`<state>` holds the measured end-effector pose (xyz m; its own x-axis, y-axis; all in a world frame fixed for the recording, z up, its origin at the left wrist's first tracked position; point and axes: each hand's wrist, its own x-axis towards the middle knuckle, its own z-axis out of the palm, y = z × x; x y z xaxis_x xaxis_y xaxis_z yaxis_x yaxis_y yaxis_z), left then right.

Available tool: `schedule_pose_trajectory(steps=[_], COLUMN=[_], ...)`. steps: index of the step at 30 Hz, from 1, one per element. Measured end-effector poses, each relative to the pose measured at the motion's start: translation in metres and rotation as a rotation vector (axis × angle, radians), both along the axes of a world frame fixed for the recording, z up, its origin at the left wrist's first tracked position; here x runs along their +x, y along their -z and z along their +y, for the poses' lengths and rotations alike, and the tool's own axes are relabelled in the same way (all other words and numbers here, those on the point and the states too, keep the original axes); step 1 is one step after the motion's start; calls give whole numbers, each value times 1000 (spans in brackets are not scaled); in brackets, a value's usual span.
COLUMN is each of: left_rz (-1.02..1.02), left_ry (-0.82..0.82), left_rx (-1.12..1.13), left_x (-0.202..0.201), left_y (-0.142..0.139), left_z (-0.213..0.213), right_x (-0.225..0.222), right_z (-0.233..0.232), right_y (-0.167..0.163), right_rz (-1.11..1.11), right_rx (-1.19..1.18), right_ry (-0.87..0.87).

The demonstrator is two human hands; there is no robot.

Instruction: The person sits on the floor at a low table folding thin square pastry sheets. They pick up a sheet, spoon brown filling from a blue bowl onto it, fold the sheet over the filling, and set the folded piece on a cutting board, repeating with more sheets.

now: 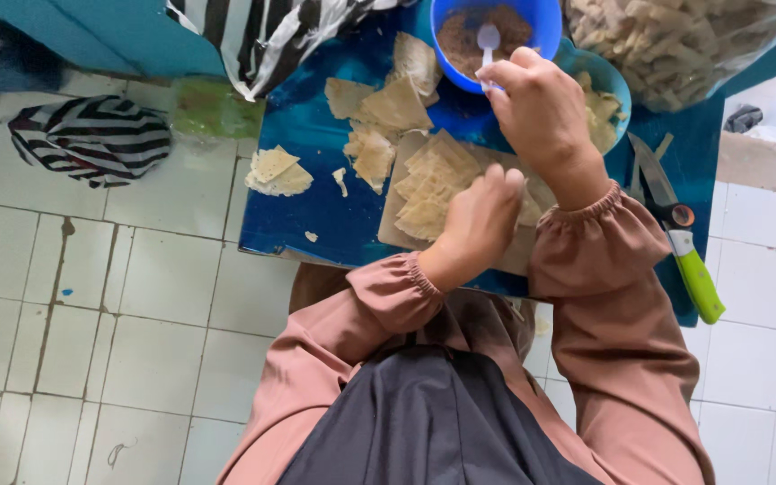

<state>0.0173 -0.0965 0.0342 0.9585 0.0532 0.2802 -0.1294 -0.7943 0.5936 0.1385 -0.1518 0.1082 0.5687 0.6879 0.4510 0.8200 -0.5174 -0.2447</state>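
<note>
Gripping a white spoon in closed fingers, the right hand dips it into the brown filling of a blue bowl. Left hand lies with fingers loosely curled on stacked wrappers atop a board on the blue surface; a knife lies just right.

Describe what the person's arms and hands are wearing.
Both arms are covered by long, loose dusty-pink sleeves gathered into elasticated, ruffled cuffs at the wrists. The left hand and right hand are bare, with no gloves, rings or watch visible.
</note>
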Motion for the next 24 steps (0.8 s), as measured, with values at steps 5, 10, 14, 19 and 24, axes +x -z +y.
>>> schedule_pose_trajectory(steps=[5, 10, 14, 19, 24], left_rz=[84, 46, 82, 98, 14], left_ry=[-2, -114, -201, -194, -148], left_rx=[26, 100, 175, 155, 123], left_x=[3, 5, 6, 8, 2], left_y=[-6, 1, 7, 6, 3], left_z=[3, -1, -4, -3, -6], right_x=[25, 32, 25, 25, 30], right_z=[0, 7, 4, 3, 19], right_y=[-1, 11, 19, 14, 9], right_rz=[751, 681, 237, 153, 351], right_rx=[317, 507, 305, 258, 395], right_ry=[171, 12, 30, 17, 10])
